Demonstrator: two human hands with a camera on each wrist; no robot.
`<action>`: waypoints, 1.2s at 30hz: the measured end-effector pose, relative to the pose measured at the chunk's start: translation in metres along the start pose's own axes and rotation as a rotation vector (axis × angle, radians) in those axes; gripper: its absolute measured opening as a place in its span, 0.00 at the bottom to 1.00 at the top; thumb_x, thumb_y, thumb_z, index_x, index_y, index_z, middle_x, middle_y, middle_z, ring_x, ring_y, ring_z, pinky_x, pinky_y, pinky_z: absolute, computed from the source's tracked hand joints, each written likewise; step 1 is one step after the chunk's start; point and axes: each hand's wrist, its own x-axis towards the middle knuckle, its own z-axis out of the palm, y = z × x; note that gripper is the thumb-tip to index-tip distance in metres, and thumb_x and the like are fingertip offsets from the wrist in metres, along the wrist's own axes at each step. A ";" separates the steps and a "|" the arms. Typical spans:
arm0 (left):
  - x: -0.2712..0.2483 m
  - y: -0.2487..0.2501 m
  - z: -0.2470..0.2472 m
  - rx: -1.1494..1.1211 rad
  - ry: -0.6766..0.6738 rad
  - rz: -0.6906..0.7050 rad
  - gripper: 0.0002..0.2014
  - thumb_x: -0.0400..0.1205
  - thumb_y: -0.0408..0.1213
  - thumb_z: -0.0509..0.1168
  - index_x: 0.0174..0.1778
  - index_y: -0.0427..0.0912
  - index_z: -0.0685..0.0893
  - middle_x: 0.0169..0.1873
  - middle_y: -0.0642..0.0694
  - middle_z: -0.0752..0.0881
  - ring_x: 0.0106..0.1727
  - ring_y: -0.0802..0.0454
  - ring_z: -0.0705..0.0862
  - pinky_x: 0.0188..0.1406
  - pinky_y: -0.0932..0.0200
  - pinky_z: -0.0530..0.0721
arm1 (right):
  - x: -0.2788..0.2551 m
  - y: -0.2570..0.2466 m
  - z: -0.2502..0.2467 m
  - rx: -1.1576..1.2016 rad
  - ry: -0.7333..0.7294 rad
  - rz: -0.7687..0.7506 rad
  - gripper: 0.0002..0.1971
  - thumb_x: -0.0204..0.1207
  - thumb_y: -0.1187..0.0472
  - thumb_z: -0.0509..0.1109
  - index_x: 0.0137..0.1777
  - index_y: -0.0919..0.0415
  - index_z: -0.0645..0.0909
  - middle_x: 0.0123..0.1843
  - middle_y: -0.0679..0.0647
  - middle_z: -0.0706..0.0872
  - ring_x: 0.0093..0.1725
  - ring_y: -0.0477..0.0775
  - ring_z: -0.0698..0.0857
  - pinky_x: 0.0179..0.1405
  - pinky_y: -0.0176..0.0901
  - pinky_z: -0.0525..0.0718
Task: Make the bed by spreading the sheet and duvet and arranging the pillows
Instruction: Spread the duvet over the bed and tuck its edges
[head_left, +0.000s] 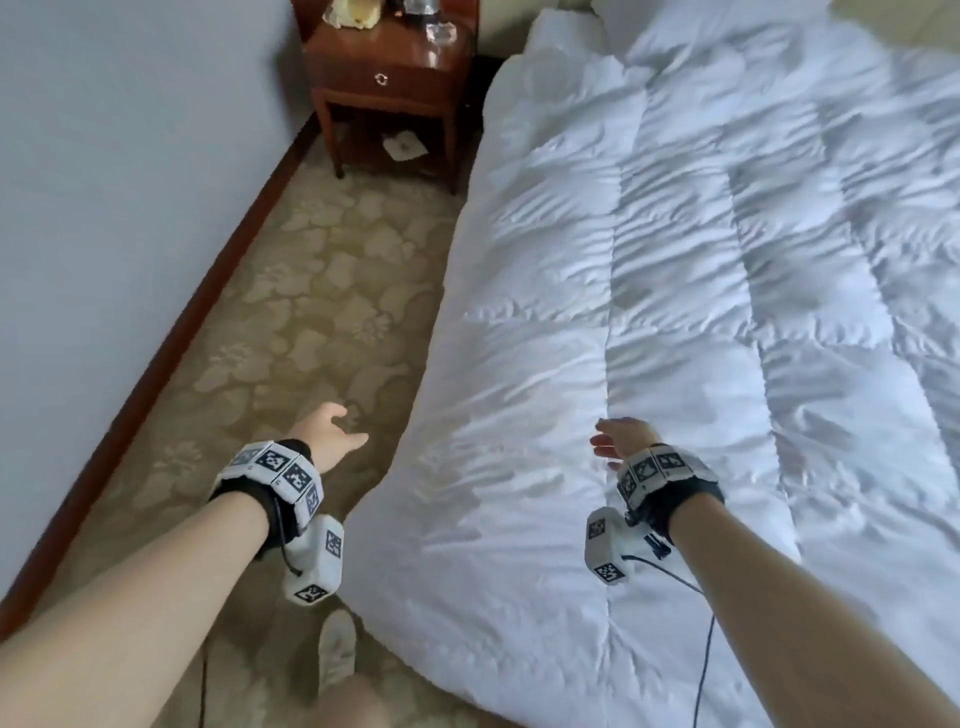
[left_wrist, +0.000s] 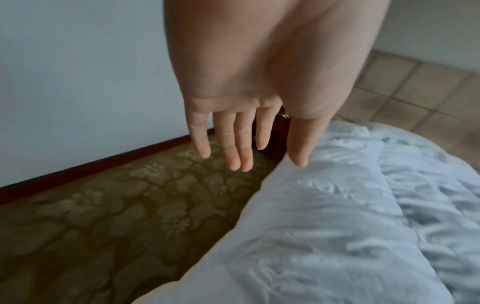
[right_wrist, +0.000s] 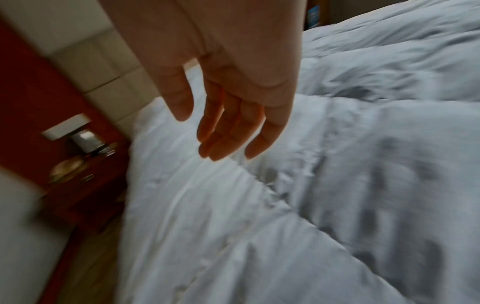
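Note:
A white quilted duvet (head_left: 701, 291) lies spread and wrinkled over the bed, its left edge hanging toward the carpet. A white pillow (head_left: 618, 21) shows partly at the head end. My left hand (head_left: 332, 434) hovers over the carpet just left of the duvet's edge, fingers (left_wrist: 233, 144) straight and holding nothing. My right hand (head_left: 618, 441) hovers above the duvet (right_wrist: 285, 205) near its lower left part, fingers (right_wrist: 228, 131) relaxed and empty. The duvet (left_wrist: 350, 216) fills the right of the left wrist view. No sheet is visible.
A dark wooden nightstand (head_left: 389, 78) with small items on top stands at the bed's head, left side. A patterned carpet strip (head_left: 291, 322) runs between the pale wall (head_left: 114, 182) and the bed. My white shoe (head_left: 335, 649) is near the bed's corner.

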 end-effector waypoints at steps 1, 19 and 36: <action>0.014 0.008 0.003 0.033 -0.030 0.039 0.28 0.78 0.47 0.67 0.73 0.42 0.70 0.66 0.41 0.80 0.66 0.42 0.79 0.62 0.54 0.74 | -0.002 0.013 -0.006 0.032 0.077 0.021 0.05 0.82 0.65 0.61 0.50 0.64 0.78 0.36 0.57 0.82 0.31 0.48 0.78 0.28 0.37 0.74; 0.136 -0.105 0.171 0.272 -0.514 0.189 0.55 0.67 0.56 0.76 0.82 0.43 0.49 0.77 0.39 0.66 0.74 0.36 0.71 0.71 0.38 0.73 | -0.081 0.328 0.236 0.730 0.741 0.654 0.13 0.75 0.70 0.67 0.60 0.67 0.80 0.46 0.60 0.85 0.44 0.53 0.82 0.42 0.43 0.78; 0.109 -0.097 0.090 0.396 -0.528 0.830 0.18 0.75 0.44 0.67 0.24 0.40 0.71 0.22 0.44 0.72 0.37 0.44 0.74 0.42 0.52 0.76 | -0.145 0.231 0.259 1.168 0.588 0.170 0.22 0.83 0.48 0.54 0.71 0.59 0.71 0.55 0.53 0.80 0.51 0.55 0.81 0.48 0.47 0.84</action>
